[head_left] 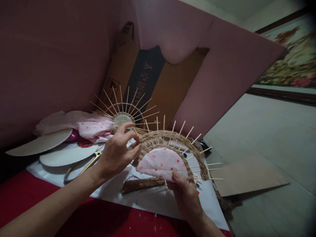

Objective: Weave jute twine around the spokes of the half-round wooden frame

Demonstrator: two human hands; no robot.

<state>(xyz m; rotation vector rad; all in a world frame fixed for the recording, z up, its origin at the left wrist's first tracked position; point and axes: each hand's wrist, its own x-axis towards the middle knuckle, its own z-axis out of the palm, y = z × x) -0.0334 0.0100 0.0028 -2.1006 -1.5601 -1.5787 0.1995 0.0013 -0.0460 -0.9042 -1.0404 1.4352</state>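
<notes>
My right hand (186,196) grips the straight lower edge of a half-round piece covered in pink patterned cloth (160,161), thumb on the front. Woven twine edges its curve, and thin wooden sticks fan outward through a second, wider arched band of braided twine (170,134). At the left end of that band, my left hand (120,148) is closed, with thumb and fingers pinching the twine; the exact strand is hidden. Behind my left fingers stands a similar stick fan (128,105) with a round pale centre and a thin ring.
Two pale half-round boards (69,156), gold-handled scissors (92,161) and bunched pink cloth (95,128) lie at left. A brown strip (140,185) rests on the white sheet (155,204) over red cloth. Cardboard (172,85) leans behind; a flat board (249,176) lies right.
</notes>
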